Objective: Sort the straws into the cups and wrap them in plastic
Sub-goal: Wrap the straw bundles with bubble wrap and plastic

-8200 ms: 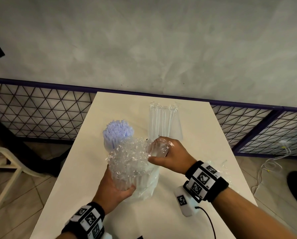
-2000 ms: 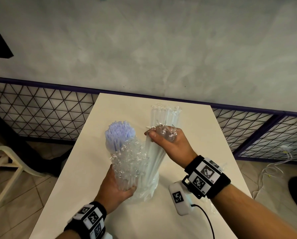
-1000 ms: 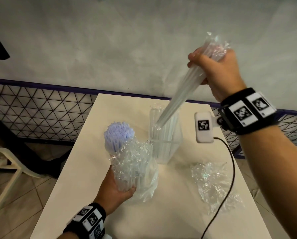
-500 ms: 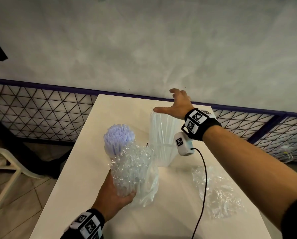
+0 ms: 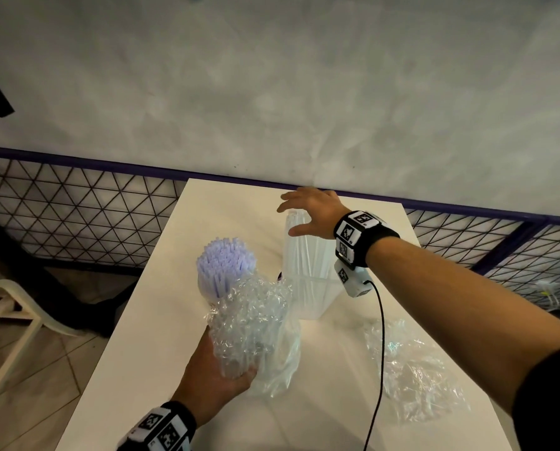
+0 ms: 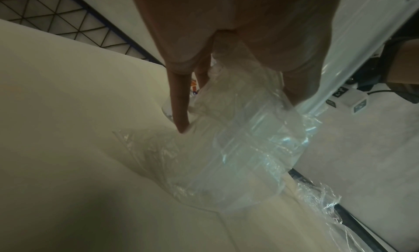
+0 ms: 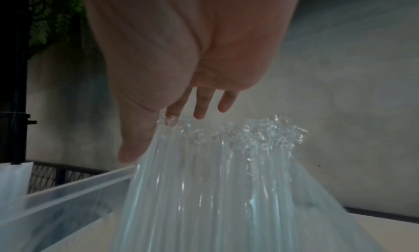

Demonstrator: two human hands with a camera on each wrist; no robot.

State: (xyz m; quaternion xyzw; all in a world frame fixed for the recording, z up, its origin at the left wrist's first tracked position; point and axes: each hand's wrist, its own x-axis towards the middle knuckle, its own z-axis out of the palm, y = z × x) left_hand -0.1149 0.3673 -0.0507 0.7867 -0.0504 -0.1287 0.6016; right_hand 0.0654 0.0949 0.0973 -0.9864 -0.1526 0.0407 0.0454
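My left hand (image 5: 221, 369) grips a plastic-wrapped cup (image 5: 249, 323) of straws that stands at the table's near middle; in the left wrist view its fingers (image 6: 179, 102) lie against the crinkled wrap (image 6: 238, 139). Behind it stands a bunch of purple straws (image 5: 224, 265), their cup hidden. To the right, clear straws (image 5: 306, 255) stand in a clear cup (image 5: 314, 297). My right hand (image 5: 304, 211) hovers open just over their tops, fingers spread; from the right wrist the fingertips (image 7: 199, 110) sit close above the straw ends (image 7: 226, 148).
A loose crumpled sheet of plastic wrap (image 5: 415, 369) lies on the white table (image 5: 161, 320) at the right. The wrist camera's black cable (image 5: 381, 336) hangs across it. A grey wall and wire-mesh railing (image 5: 76, 209) stand behind; a white chair (image 5: 1, 307) is at the left.
My right hand lowered the raised bundle of clear straws into the clear cup, let go and opened over their tops. The left hand kept its hold on the wrapped cup.
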